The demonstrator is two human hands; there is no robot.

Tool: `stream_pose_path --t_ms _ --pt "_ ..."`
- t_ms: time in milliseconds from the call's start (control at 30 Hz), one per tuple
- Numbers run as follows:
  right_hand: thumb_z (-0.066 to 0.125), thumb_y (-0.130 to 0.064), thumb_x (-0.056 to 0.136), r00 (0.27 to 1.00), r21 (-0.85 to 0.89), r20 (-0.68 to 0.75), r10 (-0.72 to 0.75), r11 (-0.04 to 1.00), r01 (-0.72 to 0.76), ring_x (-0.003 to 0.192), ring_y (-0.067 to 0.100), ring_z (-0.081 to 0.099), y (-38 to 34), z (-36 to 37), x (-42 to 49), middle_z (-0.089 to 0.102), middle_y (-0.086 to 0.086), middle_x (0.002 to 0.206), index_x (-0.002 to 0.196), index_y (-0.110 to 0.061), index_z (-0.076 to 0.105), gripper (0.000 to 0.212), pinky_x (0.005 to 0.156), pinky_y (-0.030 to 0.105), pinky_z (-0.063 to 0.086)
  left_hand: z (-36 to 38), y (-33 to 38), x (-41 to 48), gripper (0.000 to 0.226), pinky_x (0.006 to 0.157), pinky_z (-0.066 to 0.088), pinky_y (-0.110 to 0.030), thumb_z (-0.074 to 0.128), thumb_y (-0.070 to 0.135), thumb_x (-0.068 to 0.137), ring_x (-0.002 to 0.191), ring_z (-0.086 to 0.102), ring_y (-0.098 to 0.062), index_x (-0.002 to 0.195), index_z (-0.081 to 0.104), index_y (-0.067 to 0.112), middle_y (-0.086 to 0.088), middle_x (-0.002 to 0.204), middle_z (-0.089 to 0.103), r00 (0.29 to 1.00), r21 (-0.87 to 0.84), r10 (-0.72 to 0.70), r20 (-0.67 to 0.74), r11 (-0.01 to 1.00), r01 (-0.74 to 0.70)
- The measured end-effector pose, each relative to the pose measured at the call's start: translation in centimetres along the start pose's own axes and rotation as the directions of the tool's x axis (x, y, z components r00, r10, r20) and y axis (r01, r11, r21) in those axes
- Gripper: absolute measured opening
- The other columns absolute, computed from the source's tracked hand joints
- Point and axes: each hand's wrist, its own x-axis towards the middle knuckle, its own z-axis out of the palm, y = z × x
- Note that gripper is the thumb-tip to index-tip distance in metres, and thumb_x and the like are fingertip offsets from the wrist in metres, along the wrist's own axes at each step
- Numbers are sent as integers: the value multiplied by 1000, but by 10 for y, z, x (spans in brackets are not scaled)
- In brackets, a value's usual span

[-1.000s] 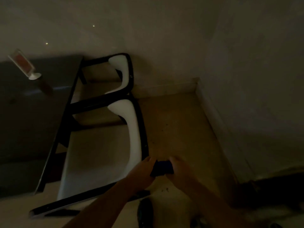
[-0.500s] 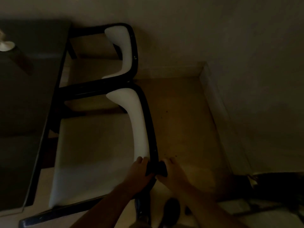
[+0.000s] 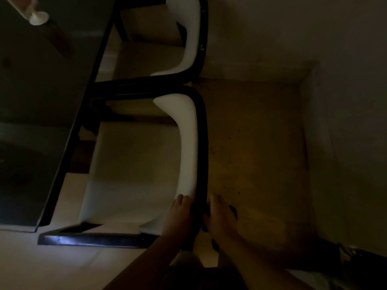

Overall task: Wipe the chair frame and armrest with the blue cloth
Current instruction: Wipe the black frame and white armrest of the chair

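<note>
The room is dim. A chair with a black frame (image 3: 201, 143) and a white padded backrest (image 3: 187, 143) stands below me, its pale seat (image 3: 129, 174) to the left. My left hand (image 3: 178, 216) rests on the near end of the frame beside the white pad. On the other side of the black rail is my right hand (image 3: 219, 216), pressing the dark blue cloth (image 3: 232, 210) against it. Only small bits of the cloth show under the fingers.
A second matching chair (image 3: 192, 38) stands farther away. A dark table (image 3: 41, 101) lies along the left, with a small white-based stand (image 3: 37, 17) on it. Bare tan floor (image 3: 261, 153) reaches to the walls on the right. A dark object (image 3: 356, 256) sits at lower right.
The view has moved closer and down over the chair. Both hands, which held the cloth between them in front of the chair, now sit on either side of the black frame.
</note>
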Motion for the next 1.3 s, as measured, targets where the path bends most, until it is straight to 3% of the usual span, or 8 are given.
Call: stream_pose_path --t_ms 200,367,600,733,933,1067,1200,1300 --pt "61 -32 90 993 -12 26 -116 993 117 98 22 57 -7 -33 61 56 4 112 108 -17 48 27 74 29 43 -8 26 47 12 80 54 -48 52 15 88 92 54 -31 94 47 7 -14 102 53 983 -132 -111 -149 987 91" --pt "59 -35 91 985 -125 64 -160 978 167 102 20 57 -11 -47 103 56 4 119 119 -16 45 36 76 26 42 -6 28 84 24 74 55 -41 58 30 89 89 54 -24 100 47 11 -7 106 52 975 14 -69 -213 997 73" --pt "60 -31 88 978 -184 -6 -206 962 202 99 23 57 -24 -72 175 57 7 115 114 -14 45 35 71 26 35 -31 35 163 19 62 52 -42 60 20 87 84 53 -29 95 46 9 -11 99 52 956 83 51 -289 996 -28" --pt "58 -29 91 975 -232 -32 -220 950 206 106 28 57 -41 -93 232 57 12 121 125 -10 43 42 76 35 45 -57 43 222 22 59 39 -33 61 21 86 83 53 -30 97 50 5 -14 98 54 939 112 126 -320 989 -94" --pt "55 -21 93 969 -206 -129 -209 962 180 94 28 61 -72 -112 315 60 16 111 117 -8 44 30 68 32 42 -98 51 311 24 72 46 -39 54 14 87 93 52 -34 107 48 3 -19 107 53 923 98 163 -348 986 -138" --pt "36 -19 99 967 -188 -155 -201 967 171 98 39 58 -94 -118 381 57 23 114 123 -6 39 27 72 40 40 -129 47 367 25 83 51 -48 53 11 87 101 51 -38 109 47 2 -22 113 53 915 100 189 -357 981 -164" --pt "24 -51 100 979 33 -200 -23 999 30 92 18 58 -116 -122 430 57 13 131 137 -17 45 55 68 25 40 -150 49 418 22 84 47 -47 51 10 87 103 50 -38 108 46 5 -21 114 52 897 94 182 -403 983 -157" --pt "24 -49 101 992 101 -130 -3 995 16 87 10 58 -111 -126 445 55 12 135 138 -14 44 55 66 20 45 -149 60 441 25 85 45 -45 48 10 87 103 49 -37 111 46 5 -20 116 51 904 88 184 -387 983 -162"
